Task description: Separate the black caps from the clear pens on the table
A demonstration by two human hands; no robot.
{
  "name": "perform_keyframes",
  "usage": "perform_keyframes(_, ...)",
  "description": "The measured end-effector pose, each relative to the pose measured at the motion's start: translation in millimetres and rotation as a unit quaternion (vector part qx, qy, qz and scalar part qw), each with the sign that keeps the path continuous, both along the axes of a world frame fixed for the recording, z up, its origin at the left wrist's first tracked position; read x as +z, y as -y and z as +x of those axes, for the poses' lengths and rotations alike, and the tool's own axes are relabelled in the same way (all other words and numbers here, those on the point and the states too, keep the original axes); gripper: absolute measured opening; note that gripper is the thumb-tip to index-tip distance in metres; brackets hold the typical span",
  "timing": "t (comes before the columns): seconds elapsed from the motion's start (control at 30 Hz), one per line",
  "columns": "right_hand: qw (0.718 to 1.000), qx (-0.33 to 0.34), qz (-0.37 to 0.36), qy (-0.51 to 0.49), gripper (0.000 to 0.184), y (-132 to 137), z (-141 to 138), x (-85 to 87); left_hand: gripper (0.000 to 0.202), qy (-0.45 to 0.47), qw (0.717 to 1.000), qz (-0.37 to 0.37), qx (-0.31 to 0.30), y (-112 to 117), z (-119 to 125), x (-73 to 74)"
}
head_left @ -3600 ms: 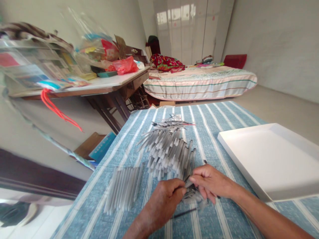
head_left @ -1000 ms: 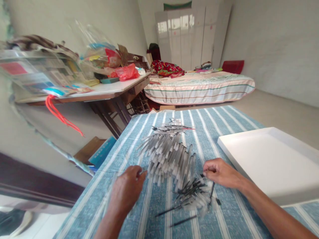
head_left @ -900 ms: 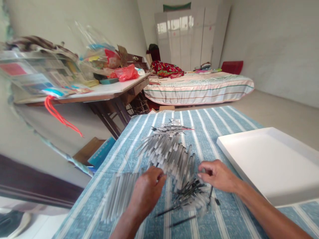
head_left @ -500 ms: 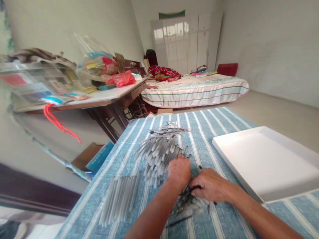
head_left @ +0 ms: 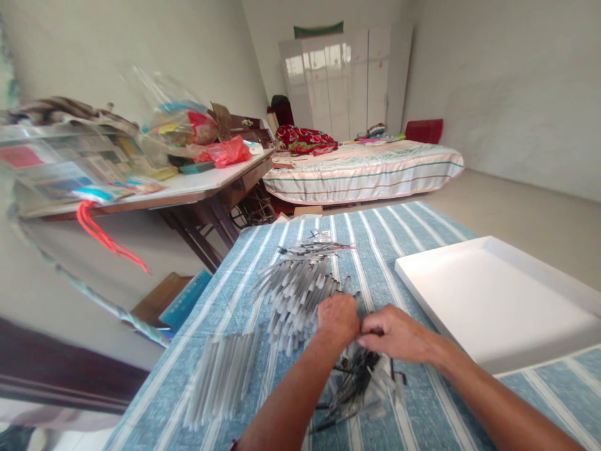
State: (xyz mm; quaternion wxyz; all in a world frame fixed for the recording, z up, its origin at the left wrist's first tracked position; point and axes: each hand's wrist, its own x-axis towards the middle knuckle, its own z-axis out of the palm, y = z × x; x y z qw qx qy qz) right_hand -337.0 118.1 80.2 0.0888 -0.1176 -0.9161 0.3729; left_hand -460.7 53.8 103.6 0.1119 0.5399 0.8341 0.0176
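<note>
Head camera, near edge first: I see a loose heap of dark sticks and clear pieces on the striped blue cloth of the tabletop, just in front of the hands. Left of it, and well apart, lies a neat row of translucent tubes, side by side.

My left hand is at the right edge of the big pile of tubes, its back to me and its fingers hidden, so I cannot tell whether that grip is holding anything. My right hand is just beside it, above the heap, fingers curled and thumb drawn toward the forefinger; I cannot tell what, if anything, its grip has.

To the right I have a shallow white tray. Beyond the big pile, thin dark sticks lie in a tangle.

Farther off, on the left, a second tabletop carries a red plastic bag. Behind stand a bed with a red patterned cover and, farthest, a pale wardrobe.
</note>
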Motion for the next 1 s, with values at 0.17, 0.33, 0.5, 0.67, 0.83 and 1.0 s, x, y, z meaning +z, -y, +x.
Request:
perform_keyframes(0.17,0.976,-0.139,-0.133,-0.103,0.03,-5,-3,1.6,0.015,-0.016,0.997,0.081,0.008,23,-4,14.3)
perform_keyframes(0.33,0.958,-0.149,-0.207,-0.13,0.04,6,-2,10.5,0.008,0.078,0.982,0.167,-0.032,60,7,21.4)
perform_keyframes(0.5,0.966,-0.056,-0.221,-0.12,0.047,21,2,17.7,0.011,0.164,0.961,0.214,-0.066,91,17,18.8)
perform_keyframes(0.67,0.958,-0.035,-0.264,-0.104,0.048,23,4,19.1,0.01,0.189,0.948,0.232,-0.108,100,14,16.7)
perform_keyframes(0.83,0.95,0.004,-0.301,-0.086,0.042,18,7,13.8,0.011,0.235,0.948,0.193,-0.089,102,4,17.6)
perform_keyframes(1.0,0.925,0.028,-0.375,-0.059,0.035,24,7,4.5,0.013,0.249,0.95,0.15,-0.113,110,-4,23.3)
